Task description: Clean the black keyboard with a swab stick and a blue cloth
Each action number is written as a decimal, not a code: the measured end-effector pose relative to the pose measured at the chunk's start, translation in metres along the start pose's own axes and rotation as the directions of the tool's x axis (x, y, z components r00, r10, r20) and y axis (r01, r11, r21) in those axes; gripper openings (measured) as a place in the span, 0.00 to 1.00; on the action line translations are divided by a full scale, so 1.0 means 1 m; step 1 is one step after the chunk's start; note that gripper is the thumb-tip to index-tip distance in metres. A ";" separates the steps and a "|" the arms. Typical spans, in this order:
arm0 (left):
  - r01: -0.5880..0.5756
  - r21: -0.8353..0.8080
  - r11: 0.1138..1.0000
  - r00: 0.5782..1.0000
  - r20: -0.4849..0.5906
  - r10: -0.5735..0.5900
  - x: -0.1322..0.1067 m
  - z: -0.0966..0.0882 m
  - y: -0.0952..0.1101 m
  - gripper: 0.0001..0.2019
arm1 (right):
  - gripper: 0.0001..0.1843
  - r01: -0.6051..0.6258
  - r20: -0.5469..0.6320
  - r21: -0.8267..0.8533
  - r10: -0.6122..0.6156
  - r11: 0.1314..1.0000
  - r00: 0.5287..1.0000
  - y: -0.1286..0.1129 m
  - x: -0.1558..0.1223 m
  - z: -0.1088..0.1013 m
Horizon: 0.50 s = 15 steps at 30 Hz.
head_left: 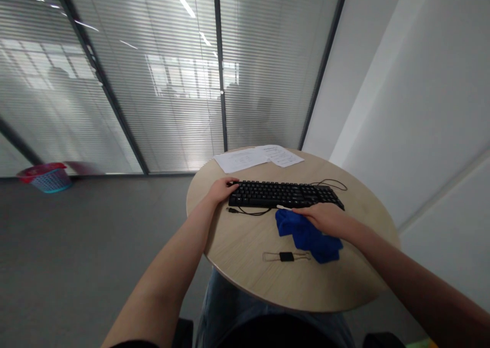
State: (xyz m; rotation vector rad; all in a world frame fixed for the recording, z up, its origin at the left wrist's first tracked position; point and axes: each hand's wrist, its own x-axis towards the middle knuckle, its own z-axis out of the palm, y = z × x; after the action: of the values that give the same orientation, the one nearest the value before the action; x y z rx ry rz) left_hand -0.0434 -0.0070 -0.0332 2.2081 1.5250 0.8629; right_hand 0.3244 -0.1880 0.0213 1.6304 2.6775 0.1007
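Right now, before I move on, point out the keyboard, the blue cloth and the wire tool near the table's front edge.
keyboard (285, 194): head view, on the middle key rows.
blue cloth (290, 224): head view, on its left fold.
wire tool (286, 256): head view, on its black middle piece.

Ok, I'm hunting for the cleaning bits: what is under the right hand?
A blue cloth lies under the right hand on the table. A thin white tip shows at the fingers; the palm hides the rest.

We see soft, even daylight through the blinds (172, 82), with ceiling-light reflections on the glass (184, 1); edges bend wide-angle, and the basket (48, 177) blurs.
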 end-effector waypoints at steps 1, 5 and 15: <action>0.002 0.001 1.000 1.000 -0.001 -0.002 0.000 0.000 0.000 0.20 | 0.25 -0.004 -0.005 0.016 0.004 1.000 1.000 0.004 -0.002 0.002; -0.001 0.006 1.000 1.000 0.000 0.001 0.001 0.000 -0.001 0.20 | 0.22 -0.035 -0.035 0.098 0.039 0.995 0.999 0.016 -0.014 0.007; -0.039 0.011 0.999 0.999 0.009 0.039 0.006 -0.002 -0.006 0.24 | 0.24 -0.063 -0.104 0.196 0.084 0.979 0.991 0.038 -0.055 0.016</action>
State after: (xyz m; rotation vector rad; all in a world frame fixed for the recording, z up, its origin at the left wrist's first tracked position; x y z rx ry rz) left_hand -0.0471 0.0008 -0.0334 2.2536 1.4904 0.8569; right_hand 0.3838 -0.2187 0.0056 1.8302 2.7870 -0.0717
